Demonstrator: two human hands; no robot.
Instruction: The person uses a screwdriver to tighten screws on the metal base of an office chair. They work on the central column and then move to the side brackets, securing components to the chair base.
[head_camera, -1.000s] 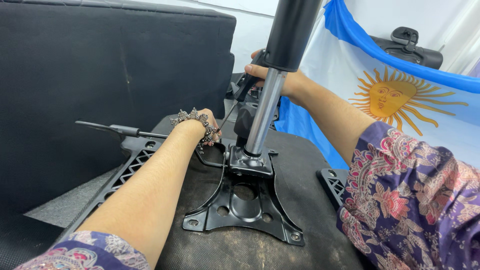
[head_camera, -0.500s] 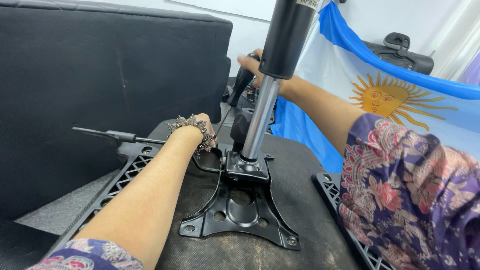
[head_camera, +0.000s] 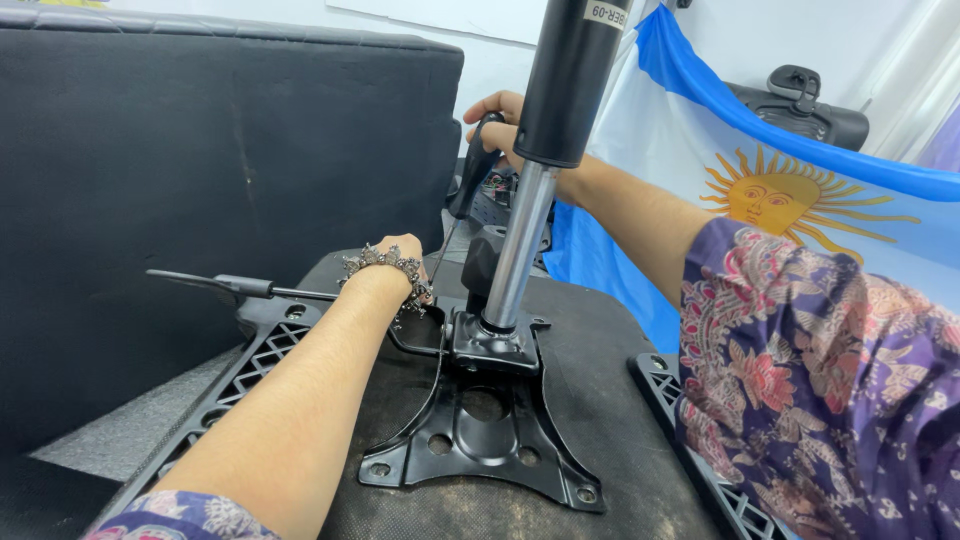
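Observation:
An upturned office chair seat (head_camera: 590, 340) lies before me with a black metal mechanism plate (head_camera: 480, 440) bolted on it. A gas lift cylinder (head_camera: 535, 190) stands upright in the plate. My right hand (head_camera: 500, 125) grips the black handle of a screwdriver (head_camera: 470, 180) behind the cylinder; its thin shaft slants down toward the plate's far edge. My left hand (head_camera: 400, 255), with a beaded bracelet at the wrist, rests by the screwdriver tip, fingers curled; what they hold is hidden. A black lever (head_camera: 230, 285) sticks out to the left.
A black padded chair back (head_camera: 200, 150) stands at the left. A blue and white flag with a yellow sun (head_camera: 780, 190) hangs at the right, a black chair part (head_camera: 800, 95) above it. Black plastic armrest brackets (head_camera: 250, 360) flank the seat.
The view has shifted slightly; my right hand has risen a little with the screwdriver handle. My left hand stays by the plate's far edge.

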